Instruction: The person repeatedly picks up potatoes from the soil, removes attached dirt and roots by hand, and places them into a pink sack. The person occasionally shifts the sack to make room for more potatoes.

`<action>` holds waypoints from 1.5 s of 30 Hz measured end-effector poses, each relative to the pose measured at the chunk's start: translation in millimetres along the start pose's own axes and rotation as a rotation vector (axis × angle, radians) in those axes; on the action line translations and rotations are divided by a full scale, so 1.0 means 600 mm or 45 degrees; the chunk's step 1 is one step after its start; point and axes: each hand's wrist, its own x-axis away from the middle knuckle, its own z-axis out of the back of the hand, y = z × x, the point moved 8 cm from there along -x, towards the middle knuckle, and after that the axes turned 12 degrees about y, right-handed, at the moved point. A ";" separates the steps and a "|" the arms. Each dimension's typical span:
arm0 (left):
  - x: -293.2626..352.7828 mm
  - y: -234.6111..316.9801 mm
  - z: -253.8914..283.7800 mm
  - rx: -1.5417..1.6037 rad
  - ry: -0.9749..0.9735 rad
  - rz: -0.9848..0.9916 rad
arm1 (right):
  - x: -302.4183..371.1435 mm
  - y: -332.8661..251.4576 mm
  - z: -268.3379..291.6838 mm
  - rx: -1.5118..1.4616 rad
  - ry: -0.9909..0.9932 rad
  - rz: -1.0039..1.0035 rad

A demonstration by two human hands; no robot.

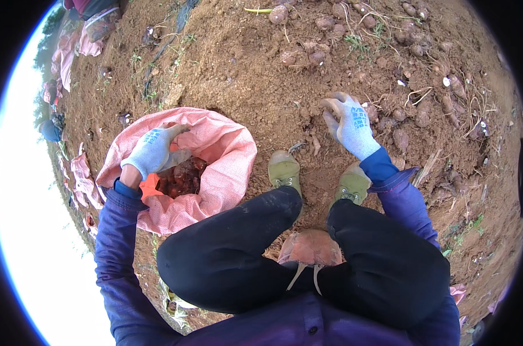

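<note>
My left hand (pixel 152 150), in a pale blue-grey work glove, is over the mouth of a pink woven sack (pixel 232 164). Its thumb and fingers are spread apart, and I see nothing between them. Inside the sack lie several reddish-brown tubers (pixel 183 176), partly covered by the hand and the sack's folds. My right hand (pixel 351 124), gloved alike, hovers above the soil beyond my right shoe. Its fingers are loosely bent and apart, holding nothing visible. Soil-covered tubers (pixel 398 114) with thin roots lie to its right.
More tubers (pixel 325 23) are scattered over the far ground. My green shoes (pixel 284 171) stand on loose brown soil (pixel 238 75) between the sack and the right hand. A person (pixel 97 17) is at the far left, near other pink sacks (pixel 65 55).
</note>
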 end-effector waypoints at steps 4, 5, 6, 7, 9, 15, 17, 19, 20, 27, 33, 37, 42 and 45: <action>-0.078 0.057 0.006 0.290 0.206 -0.008 | -0.125 0.046 -0.013 0.119 0.158 0.072; -0.103 0.080 0.007 0.354 0.268 -0.079 | -0.158 0.051 -0.025 0.126 0.200 0.125; -0.127 0.099 -0.005 0.418 0.280 -0.058 | -0.186 0.068 -0.057 0.083 0.023 0.052; -0.152 0.123 -0.017 0.505 0.322 -0.085 | -0.207 0.075 -0.074 0.029 -0.053 0.022; -0.200 0.151 -0.068 0.939 0.215 0.119 | -0.223 0.080 -0.067 0.032 0.021 0.001; -0.282 0.223 -0.209 2.099 0.326 0.675 | -0.105 -0.015 0.006 -0.087 0.427 0.032; -0.293 0.248 -0.225 2.248 0.205 0.485 | -0.070 -0.048 -0.002 -0.173 0.327 0.028; -0.291 0.237 -0.236 2.006 0.261 0.440 | -0.059 -0.040 -0.001 -0.244 0.282 -0.127; -0.288 0.235 -0.231 1.987 0.322 0.341 | -0.058 -0.023 -0.003 -0.308 0.211 -0.259; -0.283 0.222 -0.180 1.408 0.615 -0.028 | -0.046 0.042 -0.014 -1.050 -0.127 -0.993; -0.277 0.207 -0.215 2.172 0.306 0.489 | -0.082 -0.031 -0.039 -0.490 -0.584 -0.306; -0.265 0.143 -0.207 2.187 0.411 0.613 | -0.204 -0.006 0.012 -0.249 -0.034 -0.090; -0.251 0.128 -0.199 2.013 0.371 0.567 | -0.367 -0.040 -0.073 0.296 0.084 0.347; -0.244 0.137 -0.196 1.915 0.298 0.582 | -0.435 -0.041 -0.125 0.608 -0.173 0.434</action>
